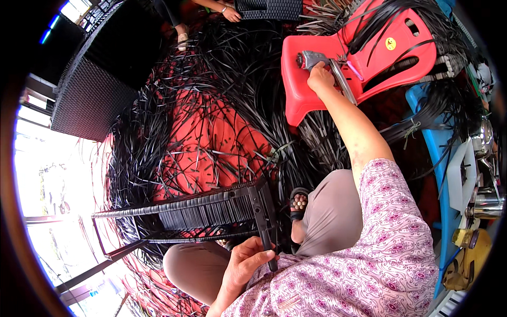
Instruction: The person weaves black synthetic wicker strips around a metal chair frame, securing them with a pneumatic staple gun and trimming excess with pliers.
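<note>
Grip, left hand (245,265): held the dark woven furniture piece (206,215) by one post, lower centre of the frame.
Grip, right hand (321,78): clasped the grey tool (314,57), upper right.
Chair edge: red chair (297,87) rim lay just left of the tool.
Open room: red floor sheet (224,124), centre, showed through scattered black strips (140,153).

The left hand (247,266) grips a leg of the dark woven frame (206,213). The right hand (320,79) touches what may be a grey tool (313,57), near the left edge of the red chair (293,87)'s seat.
</note>
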`<state>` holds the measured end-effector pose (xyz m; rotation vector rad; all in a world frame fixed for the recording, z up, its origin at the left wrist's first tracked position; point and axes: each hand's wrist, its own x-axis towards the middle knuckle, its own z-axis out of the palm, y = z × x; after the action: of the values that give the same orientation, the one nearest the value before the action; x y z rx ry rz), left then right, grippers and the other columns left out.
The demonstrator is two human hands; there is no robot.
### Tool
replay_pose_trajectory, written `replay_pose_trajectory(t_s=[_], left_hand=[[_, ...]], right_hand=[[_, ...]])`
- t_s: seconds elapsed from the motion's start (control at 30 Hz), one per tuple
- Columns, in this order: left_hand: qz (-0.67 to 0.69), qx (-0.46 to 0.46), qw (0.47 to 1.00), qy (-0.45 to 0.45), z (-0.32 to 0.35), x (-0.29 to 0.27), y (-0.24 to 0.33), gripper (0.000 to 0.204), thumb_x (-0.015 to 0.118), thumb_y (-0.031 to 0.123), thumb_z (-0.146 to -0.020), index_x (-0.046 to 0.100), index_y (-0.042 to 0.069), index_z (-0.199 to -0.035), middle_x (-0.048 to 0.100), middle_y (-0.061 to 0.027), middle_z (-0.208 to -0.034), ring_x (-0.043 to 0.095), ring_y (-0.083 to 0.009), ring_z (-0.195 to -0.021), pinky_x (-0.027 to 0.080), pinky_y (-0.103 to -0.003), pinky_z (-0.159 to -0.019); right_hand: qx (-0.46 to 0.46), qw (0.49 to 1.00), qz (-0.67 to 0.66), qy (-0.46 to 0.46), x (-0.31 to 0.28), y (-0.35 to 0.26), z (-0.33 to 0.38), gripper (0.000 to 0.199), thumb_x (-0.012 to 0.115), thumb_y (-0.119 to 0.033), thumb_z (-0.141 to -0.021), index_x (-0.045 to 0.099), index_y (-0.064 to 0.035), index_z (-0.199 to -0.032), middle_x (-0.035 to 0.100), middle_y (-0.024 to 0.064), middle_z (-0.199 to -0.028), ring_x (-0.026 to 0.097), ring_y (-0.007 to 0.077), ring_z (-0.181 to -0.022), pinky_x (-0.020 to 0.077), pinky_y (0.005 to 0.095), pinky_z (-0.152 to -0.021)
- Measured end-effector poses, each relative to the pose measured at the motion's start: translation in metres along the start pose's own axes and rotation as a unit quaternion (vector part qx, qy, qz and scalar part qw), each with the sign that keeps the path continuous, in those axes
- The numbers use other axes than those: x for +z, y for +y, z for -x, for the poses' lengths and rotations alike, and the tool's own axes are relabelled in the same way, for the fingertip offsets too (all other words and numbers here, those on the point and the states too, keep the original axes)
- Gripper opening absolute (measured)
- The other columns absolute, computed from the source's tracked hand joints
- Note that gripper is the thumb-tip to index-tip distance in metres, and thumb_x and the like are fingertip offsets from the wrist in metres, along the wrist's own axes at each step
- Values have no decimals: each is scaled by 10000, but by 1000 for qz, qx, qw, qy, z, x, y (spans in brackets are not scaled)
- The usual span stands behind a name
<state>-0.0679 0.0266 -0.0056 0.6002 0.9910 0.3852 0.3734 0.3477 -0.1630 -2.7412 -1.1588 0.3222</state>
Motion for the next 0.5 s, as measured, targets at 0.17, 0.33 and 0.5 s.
replay_pose_trajectory(t_s=[0.17, 0.33, 0.5], left_hand=[[-51, -27, 998, 7, 2, 1, 11, 197, 696, 133, -894, 642, 5, -1033, 708, -91, -870, 695, -167, -795, 557, -282, -695], [-56, 37, 997, -24, -12, -2, 12, 136, 701, 76, -874, 650, -28, -946, 686, -58, -851, 648, -124, -801, 519, -257, -750], [-118, 105, 987, -36, -27, -10, 7, 212, 700, 176, -855, 666, -9, -951, 687, -69, -821, 657, -147, -770, 526, -286, -739]], right_hand=[[-106, 994, -15, 0, -26, 10, 8, 720, 607, -128, -785, 302, 89, -1400, 657, 307, -1135, 661, 395, -1081, 521, 461, -913], [-186, 947, -260, -42, -92, 43, 31, 732, 733, -202, -772, 383, 5, -1380, 678, 161, -859, 697, 252, -694, 567, 387, -631], [-319, 829, -455, -67, -214, 58, 176, 312, 731, -190, -846, 573, -54, -1077, 588, 21, -718, 563, 88, -560, 493, 272, -502]])
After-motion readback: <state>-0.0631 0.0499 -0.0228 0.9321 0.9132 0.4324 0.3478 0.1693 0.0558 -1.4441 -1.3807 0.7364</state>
